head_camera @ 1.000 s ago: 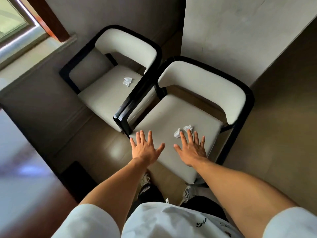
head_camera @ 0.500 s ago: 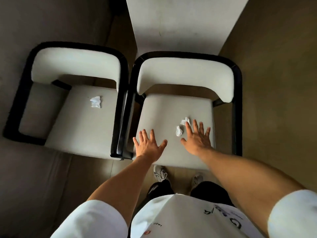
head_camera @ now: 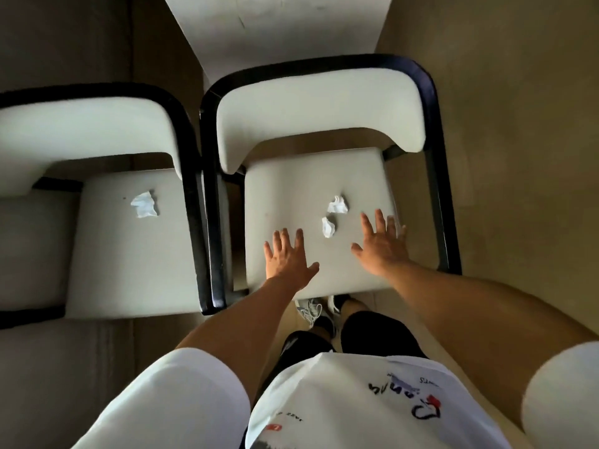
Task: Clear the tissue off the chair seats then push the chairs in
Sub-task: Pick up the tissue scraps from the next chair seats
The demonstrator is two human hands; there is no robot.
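Note:
Two cream chairs with black frames stand side by side below me. On the right chair's seat (head_camera: 291, 196) lie two crumpled tissue bits, one (head_camera: 338, 204) farther back and one (head_camera: 328, 227) nearer me. My left hand (head_camera: 287, 259) hovers with fingers spread over the seat's front left. My right hand (head_camera: 380, 244) is spread over the front right, just right of the tissue bits. Neither hand holds anything. The left chair's seat (head_camera: 129, 260) carries one crumpled tissue (head_camera: 145, 204) near its back.
A pale table top (head_camera: 275, 24) lies beyond the right chair's backrest (head_camera: 317, 108). The chairs' black arms (head_camera: 204, 222) almost touch between the seats. Brown floor runs along the right side. My shoes (head_camera: 319, 311) stand at the seat's front edge.
The view swung round until both chairs face squarely away from me. My right hand moved off the tissue bits to their right. Both hands stay spread.

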